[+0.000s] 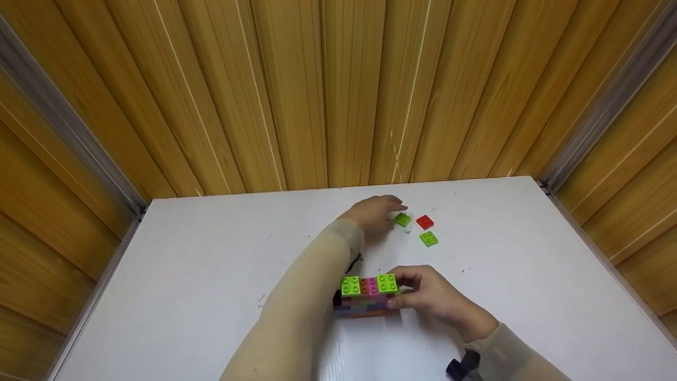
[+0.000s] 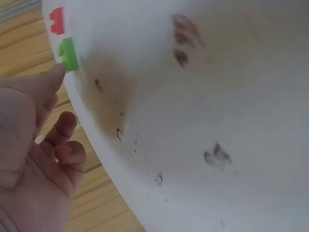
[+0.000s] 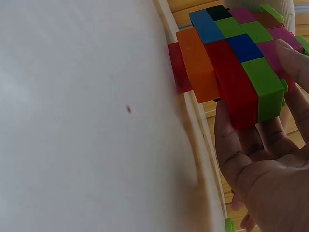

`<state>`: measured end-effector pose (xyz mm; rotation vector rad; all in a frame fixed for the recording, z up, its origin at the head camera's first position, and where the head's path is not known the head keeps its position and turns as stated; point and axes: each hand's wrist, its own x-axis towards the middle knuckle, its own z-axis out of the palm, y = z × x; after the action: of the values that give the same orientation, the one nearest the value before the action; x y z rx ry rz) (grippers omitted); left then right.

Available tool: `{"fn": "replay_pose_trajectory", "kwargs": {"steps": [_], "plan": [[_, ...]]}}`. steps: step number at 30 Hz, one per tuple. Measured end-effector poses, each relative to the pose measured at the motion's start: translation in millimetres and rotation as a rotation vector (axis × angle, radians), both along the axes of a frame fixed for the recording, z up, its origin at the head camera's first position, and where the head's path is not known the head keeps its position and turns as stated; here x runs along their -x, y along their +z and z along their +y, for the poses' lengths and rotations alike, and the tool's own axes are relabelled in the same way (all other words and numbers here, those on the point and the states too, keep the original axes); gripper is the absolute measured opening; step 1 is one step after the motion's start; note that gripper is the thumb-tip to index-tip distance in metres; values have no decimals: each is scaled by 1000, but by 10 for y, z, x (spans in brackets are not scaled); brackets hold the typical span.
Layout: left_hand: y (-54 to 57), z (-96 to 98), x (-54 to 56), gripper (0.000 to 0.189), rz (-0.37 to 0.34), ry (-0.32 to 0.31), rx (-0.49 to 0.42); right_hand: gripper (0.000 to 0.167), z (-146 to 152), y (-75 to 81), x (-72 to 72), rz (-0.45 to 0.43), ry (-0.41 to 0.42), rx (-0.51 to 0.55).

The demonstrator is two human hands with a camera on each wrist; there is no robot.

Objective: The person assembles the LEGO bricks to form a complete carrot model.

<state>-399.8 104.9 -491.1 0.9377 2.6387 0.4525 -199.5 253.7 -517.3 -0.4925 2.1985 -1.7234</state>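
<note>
On the white table, the right hand (image 1: 433, 297) grips one end of a block of joined toy bricks (image 1: 365, 302), with lime green, red and pink pieces on top. In the right wrist view its thumb and fingers wrap the block's end, where red, green, blue and orange bricks (image 3: 198, 63) show. Farther back, the left hand (image 1: 372, 214) reaches over to a small green brick (image 1: 403, 219). Its thumb tip meets or nearly meets that brick (image 2: 69, 54) in the left wrist view, while the other fingers are bent and hold nothing. The left forearm covers part of the block's left end.
A red brick (image 1: 424, 221) and another green brick (image 1: 429, 238) lie right of the left hand. Dark smudges (image 2: 217, 154) mark the tabletop. Wood-look panels (image 1: 349, 95) rise behind the table's far edge, with more panels at both sides.
</note>
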Motion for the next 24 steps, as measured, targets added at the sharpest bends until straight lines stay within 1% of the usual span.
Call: {"fn": "replay_pose_trajectory", "kwargs": {"steps": [2,4,8,11,13,16,20,24], "plan": [[-16,-15,-23,47,57,-59,47,36,-10,-4,-1,9,14,8],[-36,-29,-42,42,94,-87,53,35,-9,-12,1,18,27,18],[-76,-55,-68,30,163,-97,-1,35,-3,-28,4,29,45,32],[-109,-81,-82,23,190,-85,-22,35,-5,-33,-4,9,40,26],[-120,-112,-83,21,185,-64,-30,36,-15,-33,-9,1,36,18],[-92,-209,-67,24,150,1,-56,36,-38,-26,6,-1,30,4],[16,-404,-36,32,88,103,-127,35,-47,-20,41,9,23,-14],[111,-639,-40,36,38,178,-183,34,-42,-41,73,13,26,-31]]}}
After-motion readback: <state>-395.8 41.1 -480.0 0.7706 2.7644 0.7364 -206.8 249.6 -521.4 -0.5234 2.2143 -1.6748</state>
